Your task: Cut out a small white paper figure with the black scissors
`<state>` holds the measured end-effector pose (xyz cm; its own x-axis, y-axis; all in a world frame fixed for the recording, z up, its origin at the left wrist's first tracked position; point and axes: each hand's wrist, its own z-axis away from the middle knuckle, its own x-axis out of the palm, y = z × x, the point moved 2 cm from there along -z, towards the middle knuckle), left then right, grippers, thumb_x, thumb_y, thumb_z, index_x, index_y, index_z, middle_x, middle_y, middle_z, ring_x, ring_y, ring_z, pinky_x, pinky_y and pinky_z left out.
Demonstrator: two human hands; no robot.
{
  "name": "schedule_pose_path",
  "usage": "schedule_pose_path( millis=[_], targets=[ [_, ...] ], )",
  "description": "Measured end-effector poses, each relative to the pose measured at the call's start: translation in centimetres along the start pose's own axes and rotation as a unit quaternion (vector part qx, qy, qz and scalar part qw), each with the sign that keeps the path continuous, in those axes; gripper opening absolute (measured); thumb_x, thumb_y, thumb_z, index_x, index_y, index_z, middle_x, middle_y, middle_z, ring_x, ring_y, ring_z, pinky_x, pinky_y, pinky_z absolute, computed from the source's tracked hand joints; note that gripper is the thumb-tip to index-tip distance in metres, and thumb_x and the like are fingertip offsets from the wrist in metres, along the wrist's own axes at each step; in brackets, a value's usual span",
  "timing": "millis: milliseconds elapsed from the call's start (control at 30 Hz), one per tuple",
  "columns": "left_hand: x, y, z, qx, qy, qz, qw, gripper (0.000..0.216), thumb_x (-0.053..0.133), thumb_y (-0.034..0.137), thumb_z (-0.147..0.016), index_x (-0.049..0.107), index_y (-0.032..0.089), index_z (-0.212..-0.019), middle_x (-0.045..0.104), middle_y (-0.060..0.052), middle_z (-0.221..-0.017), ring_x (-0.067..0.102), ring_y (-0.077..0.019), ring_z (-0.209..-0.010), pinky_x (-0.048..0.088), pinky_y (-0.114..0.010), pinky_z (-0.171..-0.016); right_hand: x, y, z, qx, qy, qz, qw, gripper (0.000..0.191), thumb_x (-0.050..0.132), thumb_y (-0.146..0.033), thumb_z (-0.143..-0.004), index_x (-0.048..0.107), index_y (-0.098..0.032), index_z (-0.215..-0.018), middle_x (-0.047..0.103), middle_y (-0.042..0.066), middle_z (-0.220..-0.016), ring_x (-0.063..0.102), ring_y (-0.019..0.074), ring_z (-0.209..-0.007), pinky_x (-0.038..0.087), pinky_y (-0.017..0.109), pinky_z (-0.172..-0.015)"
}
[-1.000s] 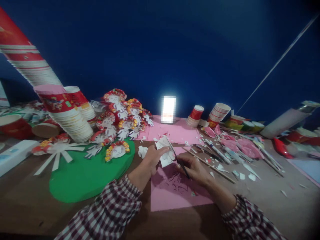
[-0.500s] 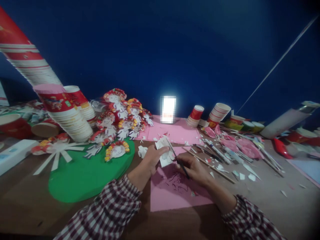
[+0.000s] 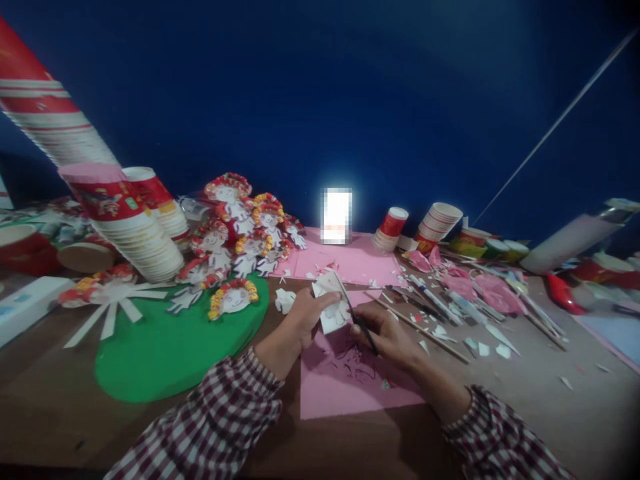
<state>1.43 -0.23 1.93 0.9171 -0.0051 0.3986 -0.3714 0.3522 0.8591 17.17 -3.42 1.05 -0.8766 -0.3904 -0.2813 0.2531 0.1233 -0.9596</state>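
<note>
**View shifts slightly; hands barely move**

Left hand (image 3: 305, 315) pinches white paper (image 3: 332, 319) over the far-left corner of the pink sheet (image 3: 333, 390); right hand (image 3: 391, 339) grips a black-handled cutting tool (image 3: 369, 337). If it slips, it could nick the left hand or tear the paper.

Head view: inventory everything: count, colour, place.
Paper piece: one, white, centre
Bladed tool: one, dark, centre
Flat sheets: several, pink, centre
Board: one, green, left
Paper dolls: several, multicoloured, left
Cup stacks: several, red-white, both sides
Box: one, white, left
Pens: several, mixed, right
Sticks: several, tan, right
Crumpled pieces: several, pink, right
Scraps: many, white, mostly right
Bright rectangle: one, white, back
Wall: one, blue, back
Table: one, brown, beneath
Left hand: one, bare, centre
Right hand: one, bare, centre
</note>
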Motion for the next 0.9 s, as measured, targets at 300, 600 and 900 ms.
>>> schedule_pose_path(
  millis=[300, 600, 900],
  targets=[
    [-0.11, -0.06, -0.14, -0.012, -0.014, 0.010, 1.000, 0.026, 0.077, 0.022, -0.052, 0.065, 0.008, -0.071, 0.068, -0.009, -0.062, 0.061, -0.0169, -0.051, 0.049, -0.029, -0.055, 0.04, -0.21, 0.05, 0.002, 0.004, -0.005, 1.000, 0.027, 0.061, -0.041, -0.079, 0.054, -0.015, -0.074, 0.042, -0.003, -0.063, 0.036, 0.0093, -0.056, 0.030, 0.021, -0.049],
    [-0.07, 0.05, -0.09, -0.007, -0.005, -0.002, 1.000, 0.026, 0.077, 0.023, -0.051, 0.065, 0.009, -0.070, 0.067, -0.007, -0.059, 0.059, -0.0161, -0.049, 0.047, -0.028, -0.054, -0.17, -0.36, 0.14, 0.005, 0.006, 0.031, 1.000, 0.029, 0.059, -0.044, -0.079, 0.056, -0.015, -0.075, 0.042, -0.002, -0.063, 0.036, 0.0103, -0.057, 0.031, 0.021, -0.050],
    [-0.23, -0.24, -0.24, 0.007, -0.007, -0.012, 1.000, 0.025, 0.076, 0.023, -0.055, 0.063, 0.010, -0.072, 0.066, -0.006, -0.061, 0.060, -0.0164, -0.051, 0.047, -0.028, -0.053, 0.00, -0.77, 0.16, 0.003, 0.014, 0.023, 1.000, 0.027, 0.059, -0.042, -0.079, 0.055, -0.016, -0.072, 0.043, -0.003, -0.062, 0.038, 0.0103, -0.057, 0.033, 0.021, -0.051]
  ],
)
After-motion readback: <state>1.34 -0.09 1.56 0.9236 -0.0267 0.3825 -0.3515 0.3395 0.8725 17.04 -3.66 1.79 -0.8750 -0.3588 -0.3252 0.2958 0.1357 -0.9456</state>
